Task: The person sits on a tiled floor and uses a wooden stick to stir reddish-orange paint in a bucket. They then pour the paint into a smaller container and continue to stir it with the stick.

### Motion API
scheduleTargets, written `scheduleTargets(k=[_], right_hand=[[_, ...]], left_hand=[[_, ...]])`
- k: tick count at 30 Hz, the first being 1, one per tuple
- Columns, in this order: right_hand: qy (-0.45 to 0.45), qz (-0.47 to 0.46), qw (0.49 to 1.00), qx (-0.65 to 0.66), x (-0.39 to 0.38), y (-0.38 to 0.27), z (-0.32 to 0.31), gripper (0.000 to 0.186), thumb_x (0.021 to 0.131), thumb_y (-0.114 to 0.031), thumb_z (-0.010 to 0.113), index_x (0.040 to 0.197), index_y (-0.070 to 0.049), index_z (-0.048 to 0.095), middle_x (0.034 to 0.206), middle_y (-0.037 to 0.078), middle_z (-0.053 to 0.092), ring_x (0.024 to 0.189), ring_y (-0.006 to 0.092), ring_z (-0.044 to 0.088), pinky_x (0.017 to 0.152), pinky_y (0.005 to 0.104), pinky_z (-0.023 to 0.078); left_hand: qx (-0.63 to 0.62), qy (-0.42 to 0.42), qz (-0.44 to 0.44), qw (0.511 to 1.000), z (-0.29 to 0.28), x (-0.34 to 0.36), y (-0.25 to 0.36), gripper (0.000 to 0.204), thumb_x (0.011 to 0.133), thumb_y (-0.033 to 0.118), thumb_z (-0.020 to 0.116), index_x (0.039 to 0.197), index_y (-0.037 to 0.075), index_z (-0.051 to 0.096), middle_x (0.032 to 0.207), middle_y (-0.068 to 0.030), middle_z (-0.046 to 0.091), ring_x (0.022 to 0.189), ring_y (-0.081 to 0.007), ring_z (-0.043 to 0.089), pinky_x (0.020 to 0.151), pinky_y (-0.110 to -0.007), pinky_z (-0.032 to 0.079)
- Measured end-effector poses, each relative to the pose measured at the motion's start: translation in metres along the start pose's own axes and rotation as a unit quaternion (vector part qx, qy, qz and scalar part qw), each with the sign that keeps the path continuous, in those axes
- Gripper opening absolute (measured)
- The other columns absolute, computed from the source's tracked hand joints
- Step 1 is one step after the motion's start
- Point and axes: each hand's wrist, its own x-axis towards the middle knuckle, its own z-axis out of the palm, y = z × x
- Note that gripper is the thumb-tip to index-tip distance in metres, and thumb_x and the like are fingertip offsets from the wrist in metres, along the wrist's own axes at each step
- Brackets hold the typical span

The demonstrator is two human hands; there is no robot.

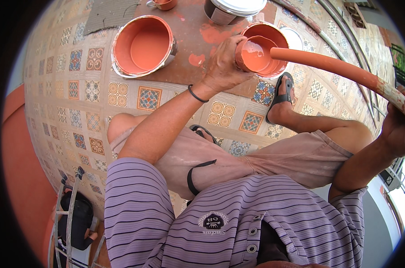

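My left hand (227,64) is closed round a small paint-coated cup (240,57), which holds glossy orange paint (255,52). The cup is over the near side of a bucket (280,37) whose inner wall is coated orange. At the right edge, my right hand (398,120) grips a long stick (340,66). Orange paint covers most of its length, while pale, worn patches show near my grip. The stick's far end overlaps the cup's rim; I cannot tell whether they touch. A larger bucket of orange paint (145,50) stands left of my left hand.
A paint-splashed brown board (189,38) lies under the buckets. Beyond are a white-lidded bucket (229,15), a small orange cup (166,4) and a grey mat (108,15). Long pipes (325,35) lie at the right. A ladder (70,210) stands lower left beside another person (79,221).
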Motion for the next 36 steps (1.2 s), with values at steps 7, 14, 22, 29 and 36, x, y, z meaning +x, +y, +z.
scheduleTargets(k=[7,14,22,29,36], right_hand=[[-0.042,-0.135,0.968,-0.209,0.0,0.017,0.011,0.02,0.106,0.0,0.081,0.125,-0.006,0.081,0.093,0.002,0.071,0.055,0.0012,0.056,0.037,0.0166,0.042],[-0.063,-0.095,0.984,-0.135,0.006,0.019,0.044,0.02,0.111,0.001,0.072,0.124,-0.012,0.079,0.105,0.004,0.074,0.044,0.0013,0.046,0.035,0.0162,0.035],[-0.036,-0.175,0.926,-0.332,-0.013,0.036,0.033,0.063,0.108,0.007,0.072,0.164,-0.019,0.061,0.183,0.008,0.036,0.051,0.0007,0.052,0.039,0.0132,0.04],[0.023,-0.018,0.968,-0.248,-0.033,0.024,0.024,0.016,0.113,0.001,0.07,0.124,-0.007,0.079,0.179,0.007,0.043,0.046,0.0017,0.049,0.038,0.0142,0.038],[0.105,0.099,0.951,-0.272,-0.019,0.008,0.026,0.028,0.113,-0.012,0.075,0.085,-0.01,0.076,0.163,0.007,0.06,0.044,0.0048,0.048,0.036,0.018,0.036]], left_hand=[[-0.025,0.025,0.004,0.999,0.003,0.001,-0.001,0.1,0.067,0.025,0.108,0.149,0.008,0.053,0.14,-0.0162,0.069,0.129,-0.0414,0.071,0.104,-0.051,0.06],[-0.035,0.025,-0.005,0.999,0.004,0.0,-0.002,0.099,0.066,0.024,0.108,0.148,0.007,0.055,0.14,-0.0162,0.07,0.129,-0.042,0.07,0.105,-0.052,0.059],[-0.028,0.033,0.006,0.999,0.003,0.001,0.0,0.095,0.068,0.023,0.107,0.147,0.007,0.056,0.138,-0.0169,0.07,0.127,-0.0423,0.07,0.104,-0.052,0.059],[-0.165,0.034,-0.099,0.981,0.002,0.006,0.003,0.091,0.071,0.015,0.104,0.147,0.006,0.056,0.14,-0.0176,0.069,0.13,-0.0377,0.07,0.108,-0.048,0.059],[-0.113,0.05,-0.061,0.99,-0.019,0.015,0.019,0.089,0.072,0.012,0.103,0.147,0.005,0.055,0.143,-0.0148,0.067,0.135,-0.0326,0.069,0.112,-0.045,0.059]])
